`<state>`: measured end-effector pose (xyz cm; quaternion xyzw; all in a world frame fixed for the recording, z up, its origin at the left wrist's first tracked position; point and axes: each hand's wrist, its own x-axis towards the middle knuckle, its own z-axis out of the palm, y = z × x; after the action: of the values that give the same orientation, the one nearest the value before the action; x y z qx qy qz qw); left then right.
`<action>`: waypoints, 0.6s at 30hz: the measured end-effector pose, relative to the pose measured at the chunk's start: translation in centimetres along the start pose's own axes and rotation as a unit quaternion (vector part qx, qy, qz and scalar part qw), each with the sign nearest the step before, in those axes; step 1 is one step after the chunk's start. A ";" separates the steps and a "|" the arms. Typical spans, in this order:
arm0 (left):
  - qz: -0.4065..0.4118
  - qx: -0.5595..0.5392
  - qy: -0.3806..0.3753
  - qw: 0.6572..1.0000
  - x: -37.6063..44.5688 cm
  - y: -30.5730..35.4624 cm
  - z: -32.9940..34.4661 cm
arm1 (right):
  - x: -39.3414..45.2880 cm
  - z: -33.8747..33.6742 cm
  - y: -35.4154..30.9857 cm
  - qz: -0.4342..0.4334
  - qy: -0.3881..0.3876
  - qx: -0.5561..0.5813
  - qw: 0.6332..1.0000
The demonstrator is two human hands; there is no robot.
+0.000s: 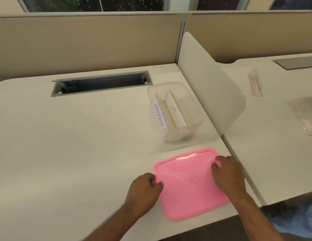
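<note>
**Head view: flat pink plastic lid (pixel 188 185) on the near right corner of a white desk (pixel 73 136)**

Head view shows the pink plastic lid, rectangular with rounded corners, lying flat on the desk. Its near edge is close to the desk's front edge and its right side is near the desk's right edge.

The left hand (pixel 144 187) sits at the lid's left rim. Its fingers (pixel 152 179) are curled close together, with the thumb on top of the rim, so it pinches the edge.

The right hand (pixel 228 173) lies over the lid's far right part. Its fingers (pixel 215 166) are bent, with their tips on the lid's upper face near the far right corner. The thumb is hidden, so I cannot tell whether this hand grips the rim or only rests on it. Both forearms come in from the bottom of the picture.

Behind the lid, and apart from it, stands a clear rectangular plastic container (pixel 195 108). It holds folded white paper cards (pixel 176 110) that stand on edge. One reads "LABRADOR" in blue and another reads "CAT".

A long grey cable slot (pixel 101 83) is open in the desk further back on the left. A frosted white divider panel (pixel 212 87) rises along the desk's right edge.

Beyond the divider panel is a second white desk (pixel 256 145), which carries clear plastic pieces (pixel 255 82) too faint to identify. Beige partition walls (pixel 82 46) close off the back.
</note>
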<state>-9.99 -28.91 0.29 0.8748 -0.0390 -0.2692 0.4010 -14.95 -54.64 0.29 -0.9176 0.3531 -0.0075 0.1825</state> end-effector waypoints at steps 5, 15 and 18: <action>-0.046 -0.105 0.025 0.993 -0.6 -0.2 -2.0 | -0.9 -0.5 -1.3 -0.014 0.003 0.099 0.995; -0.013 -0.206 0.131 0.970 -2.4 -2.1 -8.1 | -3.7 -2.3 -6.0 -0.039 0.005 0.337 0.941; 0.003 -0.225 0.139 0.965 -2.5 -2.9 -9.7 | -4.5 -3.0 -7.4 -0.054 -0.018 0.410 0.910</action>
<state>-7.67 -19.67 4.49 0.7909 0.0763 -0.1459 0.5893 -13.97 -47.63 6.11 -0.7794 0.2659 -0.1452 0.5483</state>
